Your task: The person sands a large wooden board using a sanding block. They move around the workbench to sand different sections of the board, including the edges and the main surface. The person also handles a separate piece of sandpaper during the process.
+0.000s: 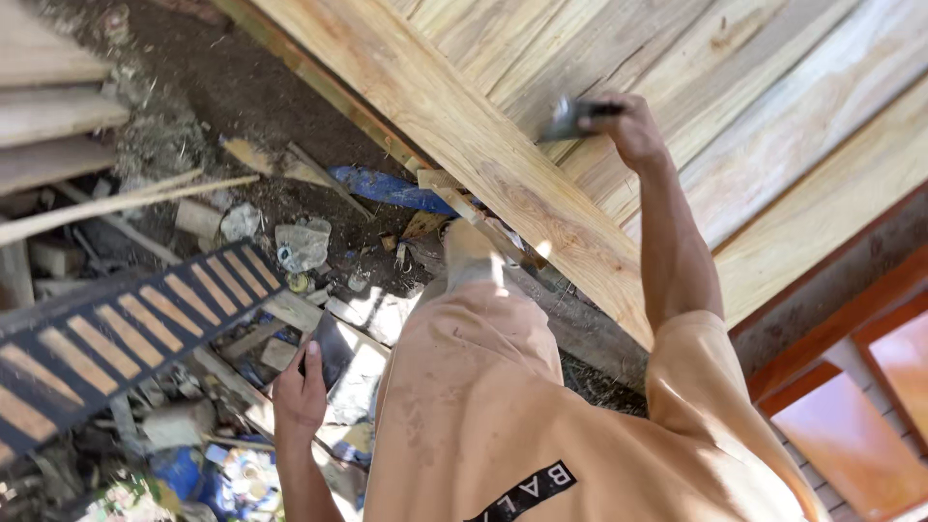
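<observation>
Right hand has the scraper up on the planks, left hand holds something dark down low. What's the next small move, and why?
Probably draw the dark flat-bladed tool in the right hand along the pale wooden plank: its blade already rests there. The left hand holds a dark flat object clear of it.

Hands at a plank wall
Right hand (633, 126) presses a dark tool (570, 118) to the planks (503, 164); left hand (300, 391) grips a dark flat piece (331, 350).

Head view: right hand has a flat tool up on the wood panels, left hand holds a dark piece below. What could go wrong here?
The tool in the right hand could slip off the sloping wood panels and fall. The scrap pile underfoot looks unstable, so footing may give. The dark flat piece in the left hand could drop.
</observation>
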